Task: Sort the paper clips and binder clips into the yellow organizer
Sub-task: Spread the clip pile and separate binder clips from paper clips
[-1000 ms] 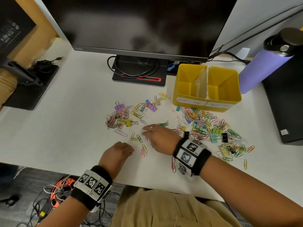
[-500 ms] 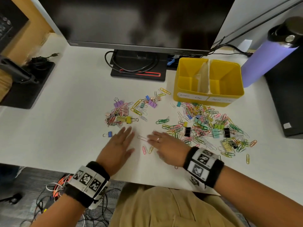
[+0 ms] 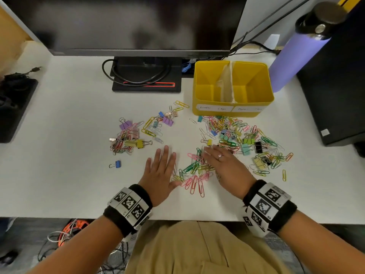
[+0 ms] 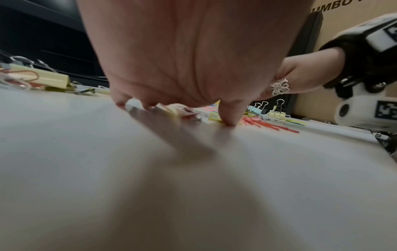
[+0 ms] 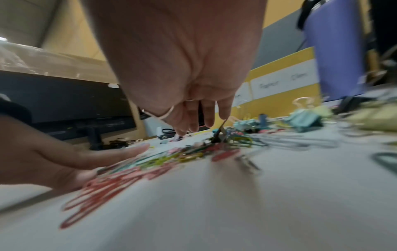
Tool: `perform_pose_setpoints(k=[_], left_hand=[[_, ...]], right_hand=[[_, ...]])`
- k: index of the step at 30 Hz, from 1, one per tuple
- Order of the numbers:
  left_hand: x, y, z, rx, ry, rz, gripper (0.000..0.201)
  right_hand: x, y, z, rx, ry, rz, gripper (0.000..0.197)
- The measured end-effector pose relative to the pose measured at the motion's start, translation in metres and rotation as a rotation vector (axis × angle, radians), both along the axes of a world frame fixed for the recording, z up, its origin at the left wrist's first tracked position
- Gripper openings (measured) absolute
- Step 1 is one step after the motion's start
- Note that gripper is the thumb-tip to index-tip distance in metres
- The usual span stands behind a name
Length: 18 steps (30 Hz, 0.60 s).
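Coloured paper clips and binder clips lie scattered on the white desk (image 3: pixel 69 125). Both hands lie flat, fingers straight, either side of a small heap of paper clips (image 3: pixel 194 173). My left hand (image 3: pixel 161 169) is on its left, thumb touching the clips (image 4: pixel 231 118). My right hand (image 3: pixel 223 165) presses on the heap's right side, fingers (image 5: pixel 199 117) pointing forward. The yellow organizer (image 3: pixel 233 110) stands behind, with two labelled, empty-looking compartments. More clips spread at the right (image 3: pixel 246 139) and a cluster at the left (image 3: pixel 128 139). A blue binder clip (image 3: pixel 116 164) lies alone.
A monitor (image 3: pixel 138 26) and its black base (image 3: pixel 147 76) with cables stand at the back. A purple bottle (image 3: pixel 296 54) is right of the organizer, beside a black box (image 3: pixel 335 86). A black stand (image 3: pixel 13 107) sits at the far left.
Both hands flattened and swept paper clips together into a heap between them; the left hand opened from a curled pose and moved right, and the right hand drew clips leftward.
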State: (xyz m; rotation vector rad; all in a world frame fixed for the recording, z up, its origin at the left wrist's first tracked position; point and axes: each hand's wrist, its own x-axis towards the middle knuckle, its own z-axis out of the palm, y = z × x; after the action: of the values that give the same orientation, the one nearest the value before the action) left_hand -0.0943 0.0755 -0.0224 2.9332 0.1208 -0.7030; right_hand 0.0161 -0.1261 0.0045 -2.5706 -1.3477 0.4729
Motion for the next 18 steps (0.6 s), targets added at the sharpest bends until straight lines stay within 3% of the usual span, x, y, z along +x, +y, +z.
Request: perform_pose_setpoints(k=[4, 6, 10, 13, 14, 16, 18], left_hand=[[0.026, -0.013, 0.013, -0.039, -0.043, -0.062, 0.069], [0.041, -0.023, 0.016, -0.058, -0.097, -0.189, 0.062], [0.052, -0.033, 0.020, -0.009, -0.006, -0.309, 0.056], [0.039, -0.021, 0.023, -0.093, 0.019, -0.280, 0.085], [0.032, -0.016, 0.024, -0.132, 0.028, -0.264, 0.095], [0.020, -0.009, 0.030, -0.195, 0.021, -0.224, 0.115], [0.012, -0.008, 0.033, -0.175, 0.052, -0.162, 0.125]], right_hand=[[0.009, -0.019, -0.005, -0.060, -0.094, -0.041, 0.065], [0.014, -0.023, 0.000, -0.071, -0.099, -0.111, 0.065], [0.021, -0.027, 0.002, -0.088, -0.063, -0.202, 0.056], [0.015, -0.027, 0.004, -0.020, -0.092, -0.219, 0.047], [0.010, -0.025, 0.009, 0.014, -0.025, -0.232, 0.046], [-0.002, -0.019, 0.013, -0.006, 0.259, -0.274, 0.065], [-0.008, -0.011, 0.013, -0.115, 0.343, -0.247, 0.091]])
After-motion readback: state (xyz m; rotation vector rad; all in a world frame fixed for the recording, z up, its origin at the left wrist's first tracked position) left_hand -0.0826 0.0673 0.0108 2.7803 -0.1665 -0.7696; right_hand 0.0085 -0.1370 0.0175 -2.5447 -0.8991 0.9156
